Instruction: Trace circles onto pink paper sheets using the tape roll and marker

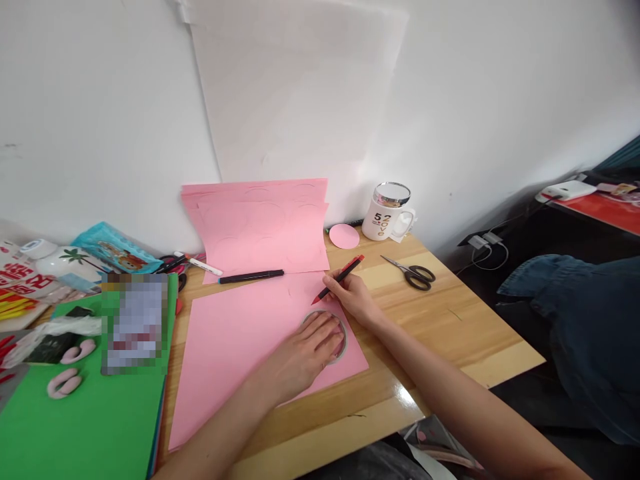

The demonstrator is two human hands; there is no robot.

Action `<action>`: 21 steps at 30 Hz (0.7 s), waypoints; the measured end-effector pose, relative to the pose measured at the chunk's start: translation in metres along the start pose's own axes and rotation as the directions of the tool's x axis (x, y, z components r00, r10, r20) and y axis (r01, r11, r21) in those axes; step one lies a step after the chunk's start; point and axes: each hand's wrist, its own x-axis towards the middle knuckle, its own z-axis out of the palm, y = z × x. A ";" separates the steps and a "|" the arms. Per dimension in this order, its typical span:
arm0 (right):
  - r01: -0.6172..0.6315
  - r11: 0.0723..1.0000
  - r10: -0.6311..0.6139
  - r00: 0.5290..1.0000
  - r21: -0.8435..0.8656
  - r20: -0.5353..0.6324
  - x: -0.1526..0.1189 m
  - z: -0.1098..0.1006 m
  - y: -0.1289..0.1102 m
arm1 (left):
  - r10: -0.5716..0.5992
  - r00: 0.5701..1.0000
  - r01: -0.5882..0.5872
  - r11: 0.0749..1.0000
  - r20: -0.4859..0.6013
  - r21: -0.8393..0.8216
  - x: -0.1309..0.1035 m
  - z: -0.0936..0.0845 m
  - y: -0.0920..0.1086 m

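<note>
A sheet of pink paper (pixel 240 347) lies on the wooden table. My left hand (pixel 307 353) holds down a round, clear lid-like disc (pixel 342 341) with a pale rim near the sheet's right side, fingers spread across it and covering most of it. Just above the disc, my right hand (pixel 353 297) grips a black and red pen (pixel 344 273). Its red tip points down and left, close to the disc's upper edge; I cannot tell whether it touches the paper. A black marker (pixel 251 276) lies at the sheet's top edge.
Pink sheets with faint circles (pixel 260 227) lean against the wall. A pink paper circle (pixel 345 236) rests beside a white mug (pixel 384 217). Black-handled scissors (pixel 416 275) lie to the right. Green paper (pixel 90 427), a bottle (pixel 63 263) and packets crowd the left.
</note>
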 end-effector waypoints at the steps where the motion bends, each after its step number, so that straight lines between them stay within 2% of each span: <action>1: 0.000 1.000 0.001 1.000 -0.010 0.009 0.000 -0.001 -0.001 | -0.003 1.000 0.003 1.000 -0.001 -0.017 0.000 0.000 0.000; 8: -0.050 0.997 0.050 0.999 0.064 0.001 0.001 -0.003 0.003 | -0.002 1.000 0.002 0.999 0.020 -0.049 0.003 -0.005 0.001; 13: 0.021 0.999 -0.019 0.999 0.049 -0.042 -0.001 0.002 0.007 | -0.014 0.998 0.018 0.999 0.069 -0.045 0.004 -0.008 0.003; 21: 0.041 0.999 -0.041 0.993 -0.008 -0.111 -0.002 0.006 0.017 | -0.029 0.996 0.034 0.997 0.081 -0.070 0.003 -0.005 0.002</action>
